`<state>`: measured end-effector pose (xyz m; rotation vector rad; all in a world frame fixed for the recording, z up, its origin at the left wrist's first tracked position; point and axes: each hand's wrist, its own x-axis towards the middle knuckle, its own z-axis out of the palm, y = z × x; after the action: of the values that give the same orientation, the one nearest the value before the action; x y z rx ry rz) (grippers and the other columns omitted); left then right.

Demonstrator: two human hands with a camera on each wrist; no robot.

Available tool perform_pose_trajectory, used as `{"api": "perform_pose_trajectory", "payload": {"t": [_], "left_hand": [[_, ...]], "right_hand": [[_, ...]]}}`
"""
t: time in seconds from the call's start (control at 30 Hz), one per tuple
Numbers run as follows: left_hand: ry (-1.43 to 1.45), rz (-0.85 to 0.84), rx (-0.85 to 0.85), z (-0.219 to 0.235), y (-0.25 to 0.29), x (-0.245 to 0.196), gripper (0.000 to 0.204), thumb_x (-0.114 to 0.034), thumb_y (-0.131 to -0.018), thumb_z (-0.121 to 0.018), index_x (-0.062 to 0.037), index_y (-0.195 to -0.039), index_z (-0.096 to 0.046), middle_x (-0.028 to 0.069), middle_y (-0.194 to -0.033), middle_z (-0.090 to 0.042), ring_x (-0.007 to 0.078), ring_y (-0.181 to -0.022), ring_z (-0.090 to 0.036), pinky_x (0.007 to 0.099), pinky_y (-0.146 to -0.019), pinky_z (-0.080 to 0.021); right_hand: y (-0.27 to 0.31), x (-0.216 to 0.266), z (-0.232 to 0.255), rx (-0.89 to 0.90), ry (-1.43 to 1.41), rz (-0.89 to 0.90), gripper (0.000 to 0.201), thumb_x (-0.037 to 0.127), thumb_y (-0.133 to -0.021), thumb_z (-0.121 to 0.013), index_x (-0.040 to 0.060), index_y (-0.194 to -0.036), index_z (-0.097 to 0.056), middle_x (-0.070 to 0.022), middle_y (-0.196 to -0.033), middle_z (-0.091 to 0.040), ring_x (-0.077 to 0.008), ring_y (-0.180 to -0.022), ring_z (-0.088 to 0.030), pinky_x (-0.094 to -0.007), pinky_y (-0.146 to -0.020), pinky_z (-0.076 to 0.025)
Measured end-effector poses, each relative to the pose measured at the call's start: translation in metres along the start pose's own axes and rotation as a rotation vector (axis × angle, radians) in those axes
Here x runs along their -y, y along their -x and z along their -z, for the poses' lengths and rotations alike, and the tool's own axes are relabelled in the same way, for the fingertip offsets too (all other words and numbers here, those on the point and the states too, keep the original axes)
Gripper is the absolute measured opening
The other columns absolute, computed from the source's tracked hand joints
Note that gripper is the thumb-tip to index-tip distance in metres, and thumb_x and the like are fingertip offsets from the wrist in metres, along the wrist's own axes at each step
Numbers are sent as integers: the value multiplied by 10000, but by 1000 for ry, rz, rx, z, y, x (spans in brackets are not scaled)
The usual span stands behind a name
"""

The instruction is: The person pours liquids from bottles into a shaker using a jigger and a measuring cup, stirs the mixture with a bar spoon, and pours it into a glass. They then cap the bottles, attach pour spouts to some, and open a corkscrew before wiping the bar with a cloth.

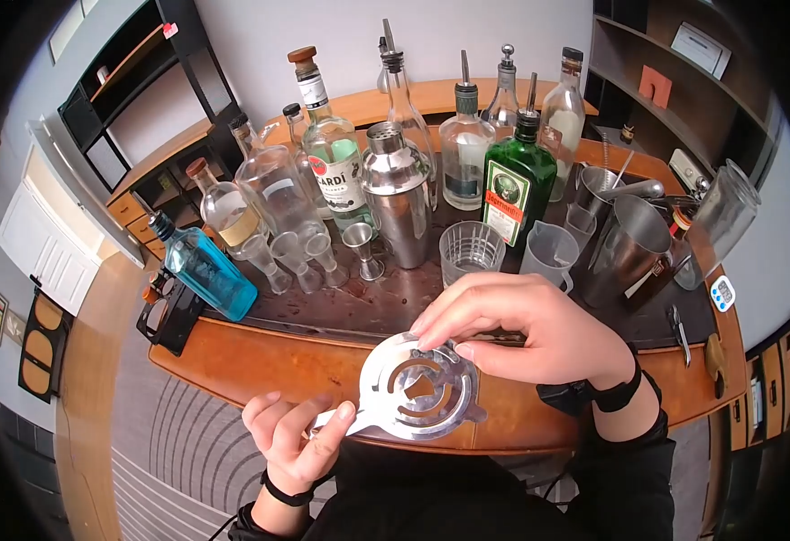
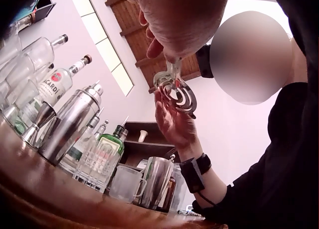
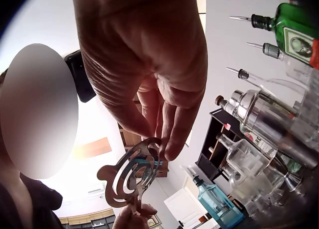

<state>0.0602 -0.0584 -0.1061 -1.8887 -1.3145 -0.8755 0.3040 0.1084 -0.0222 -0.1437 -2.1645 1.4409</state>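
A flat metal cocktail strainer (image 1: 379,388) with curved slots is held up in front of the body, over the table's near edge. My left hand (image 1: 298,440) pinches its short handle between thumb and fingers. From the other side my right hand (image 1: 539,329) reaches over, thumb and fingertips at the far rim. In the right wrist view the strainer's rim (image 3: 113,191) runs up between that thumb and the fingers. Nearest beyond the right hand are a cut-glass tumbler (image 1: 470,252) and a clear plastic jug (image 1: 550,252).
Behind stand a steel shaker (image 1: 399,207), several jiggers including a steel one (image 1: 362,252), a green bottle (image 1: 519,176), a Bacardi bottle (image 1: 336,171) and a blue bottle (image 1: 206,266). To the right are a mixing tin (image 1: 634,239), tongs (image 1: 679,334) and a timer (image 1: 722,293).
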Motion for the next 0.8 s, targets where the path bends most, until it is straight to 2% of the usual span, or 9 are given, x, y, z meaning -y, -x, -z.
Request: {"api": "perform_pose_trajectory", "payload": {"t": [0.07,0.2,0.3,0.37,0.43,0.5,0.57,0.73,0.8], "left_hand": [[-59,5,-22,-1,2,0,378,-132,-731,-748,-295,-1069,-703,-40,-914,-607,154,-826,-490,390,-880,-412],[-45,4,-39,-2,0,0,371,-124,-732,-746,-275,-1068,-707,-43,-910,-609,154,-823,-494,394,-901,-405],[-2,28,-10,-1,-2,0,337,-75,-760,-749,-153,-1077,-665,29,-915,-639,223,-799,-551,453,-884,-438],[174,80,28,-3,-4,4,279,-50,-771,-714,-95,-1040,-656,38,-915,-636,235,-752,-558,458,-866,-441],[197,69,72,-2,5,14,159,-31,-850,-655,-44,-1004,-614,56,-884,-621,204,-715,-577,397,-811,-469],[841,827,-87,-8,35,21,90,-59,-911,-632,-39,-993,-600,42,-793,-607,163,-713,-614,328,-770,-488],[975,1111,-152,0,54,45,104,-125,-1007,-514,-30,-980,-547,28,-760,-589,137,-698,-611,257,-730,-489],[882,1229,-662,37,130,137,135,-189,-1016,-521,-61,-1006,-565,4,-777,-595,62,-692,-517,204,-676,-425],[788,1223,-751,53,155,177,128,-179,-1014,-515,-74,-973,-577,-3,-779,-597,56,-653,-488,197,-629,-410]], "right_hand": [[0,0,1,19,78,48,264,-58,-870,-564,4,-1113,-648,-112,-1155,-614,-206,-1092,-627,-324,-956,-528],[0,0,1,17,106,52,256,-48,-870,-572,7,-1108,-649,-109,-1139,-623,-206,-1089,-627,-325,-954,-529],[-1,1,1,26,163,97,244,-36,-874,-577,-1,-1105,-645,-108,-1129,-629,-207,-1068,-636,-321,-942,-535],[1,6,-1,45,83,-60,247,-21,-880,-581,-8,-1121,-634,-110,-1114,-634,-210,-1028,-656,-314,-922,-544],[3,1,-1,79,142,-78,255,24,-894,-600,-15,-1145,-616,-124,-1079,-640,-216,-971,-679,-314,-879,-555],[3,6,0,68,266,-73,249,45,-899,-603,-15,-1141,-619,-140,-1054,-648,-233,-954,-684,-324,-833,-554],[3,11,2,77,301,-74,243,50,-901,-601,-13,-1135,-623,-144,-1025,-656,-238,-939,-687,-328,-815,-549],[0,13,1,39,365,-142,224,62,-898,-597,-14,-1104,-642,-141,-925,-676,-247,-892,-694,-327,-800,-539],[-1,10,0,53,355,-135,230,59,-893,-597,-14,-1106,-643,-141,-925,-676,-249,-891,-694,-326,-798,-539]]}}
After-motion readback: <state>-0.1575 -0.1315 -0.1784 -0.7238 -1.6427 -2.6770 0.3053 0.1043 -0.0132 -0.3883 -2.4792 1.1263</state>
